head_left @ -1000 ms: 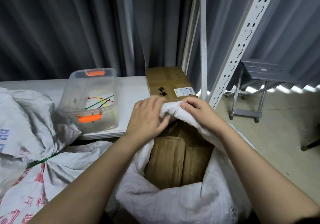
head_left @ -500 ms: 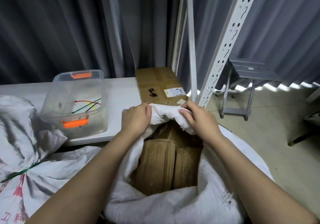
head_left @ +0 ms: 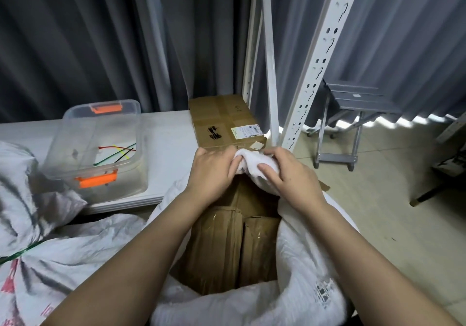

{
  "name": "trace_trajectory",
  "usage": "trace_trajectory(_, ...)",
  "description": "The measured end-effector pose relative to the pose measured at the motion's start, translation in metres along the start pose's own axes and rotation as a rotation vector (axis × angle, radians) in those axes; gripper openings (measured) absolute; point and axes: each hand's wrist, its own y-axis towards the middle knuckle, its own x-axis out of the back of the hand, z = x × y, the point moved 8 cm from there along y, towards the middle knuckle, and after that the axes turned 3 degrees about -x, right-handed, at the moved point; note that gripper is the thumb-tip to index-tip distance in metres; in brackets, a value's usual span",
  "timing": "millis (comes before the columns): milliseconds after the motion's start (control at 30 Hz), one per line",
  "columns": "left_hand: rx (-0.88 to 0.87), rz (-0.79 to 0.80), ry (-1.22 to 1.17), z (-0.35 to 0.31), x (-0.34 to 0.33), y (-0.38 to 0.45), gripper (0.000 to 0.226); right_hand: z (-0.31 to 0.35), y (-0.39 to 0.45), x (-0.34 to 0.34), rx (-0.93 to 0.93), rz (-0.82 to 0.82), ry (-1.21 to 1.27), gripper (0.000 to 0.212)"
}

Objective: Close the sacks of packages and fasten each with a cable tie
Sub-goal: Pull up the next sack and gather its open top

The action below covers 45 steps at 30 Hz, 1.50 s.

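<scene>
A white woven sack (head_left: 297,298) stands open in front of me, with brown cardboard packages (head_left: 234,245) showing inside. My left hand (head_left: 211,172) and my right hand (head_left: 287,174) both grip the bunched far rim of the sack, close together. On the left lies another white sack (head_left: 50,257) with red print, its neck fastened by a green cable tie (head_left: 19,252). A clear plastic box (head_left: 98,149) with orange latches sits on the white table (head_left: 171,136) and holds several coloured cable ties (head_left: 116,154).
A sealed cardboard box (head_left: 224,121) sits on the table's right end, just beyond my hands. White perforated shelf posts (head_left: 315,66) rise behind it. A grey folding stool (head_left: 350,114) stands on the tiled floor at right. Dark curtains hang behind.
My hands have drawn closer together on the sack's far rim, gathering more fabric. The view has tilted down and shifted slightly.
</scene>
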Motion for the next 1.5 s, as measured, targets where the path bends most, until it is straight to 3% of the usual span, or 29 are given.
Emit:
trace_trajectory(67,0.09,0.066,-0.031,0.006,-0.008,0.002,0.033,-0.007,0.002,0.006,-0.03,-0.044,0.0,0.027)
trace_trajectory(167,0.137,0.099,-0.114,0.007,-0.007,0.004,0.037,-0.013,0.012,0.004,-0.053,0.048,0.424,0.028)
trace_trajectory(267,-0.077,0.018,-0.244,-0.026,0.01,0.011,0.048,-0.012,0.017,0.008,-0.081,0.107,0.813,0.032)
trace_trajectory(400,-0.19,0.023,-0.06,-0.053,0.001,0.015,0.046,-0.016,0.011,0.008,-0.159,0.073,1.013,0.018)
trace_trajectory(467,-0.169,0.012,0.019,-0.053,-0.004,0.02,0.04,-0.027,0.004,0.01,-0.186,0.01,0.873,0.012)
trace_trajectory(567,-0.005,0.109,-0.023,-0.042,-0.01,0.033,0.037,-0.043,-0.011,0.015,-0.166,0.014,0.201,0.034)
trace_trajectory(633,0.098,0.224,-0.066,-0.037,-0.018,0.04,0.039,-0.049,-0.017,0.021,-0.155,-0.037,0.03,0.033)
trace_trajectory(733,0.111,0.279,-0.128,-0.042,-0.013,0.048,0.032,-0.056,-0.015,0.026,-0.15,-0.094,0.259,0.023)
trace_trajectory(833,-0.148,0.195,-0.291,-0.074,0.01,0.05,0.034,-0.06,-0.007,0.029,-0.172,-0.055,0.686,0.025)
trace_trajectory(900,-0.357,0.182,-0.203,-0.097,0.014,0.048,0.041,-0.058,-0.005,0.03,-0.18,-0.005,0.877,0.025)
trace_trajectory(967,-0.399,0.178,-0.089,-0.103,0.01,0.049,0.04,-0.055,-0.006,0.029,-0.191,0.026,1.031,0.02)
trace_trajectory(1067,-0.326,0.166,0.01,-0.102,0.008,0.054,0.032,-0.063,-0.011,0.036,-0.226,-0.064,0.902,0.01)
trace_trajectory(1167,-0.174,0.186,-0.011,-0.091,0.003,0.061,0.041,-0.079,-0.024,0.042,-0.33,-0.089,0.397,0.034)
trace_trajectory(1267,-0.04,0.28,0.011,-0.082,-0.005,0.068,0.043,-0.09,-0.03,0.039,-0.39,-0.055,0.191,0.032)
trace_trajectory(1333,-0.022,0.324,-0.082,-0.085,-0.004,0.071,0.039,-0.09,-0.028,0.041,-0.362,-0.09,0.308,0.024)
trace_trajectory(1400,-0.042,0.329,-0.311,-0.095,0.003,0.072,0.031,-0.086,-0.025,0.05,-0.301,-0.156,0.58,0.023)
trace_trajectory(1500,-0.235,0.276,-0.393,-0.12,0.022,0.073,0.033,-0.074,-0.024,0.067,-0.193,-0.216,0.902,0.022)
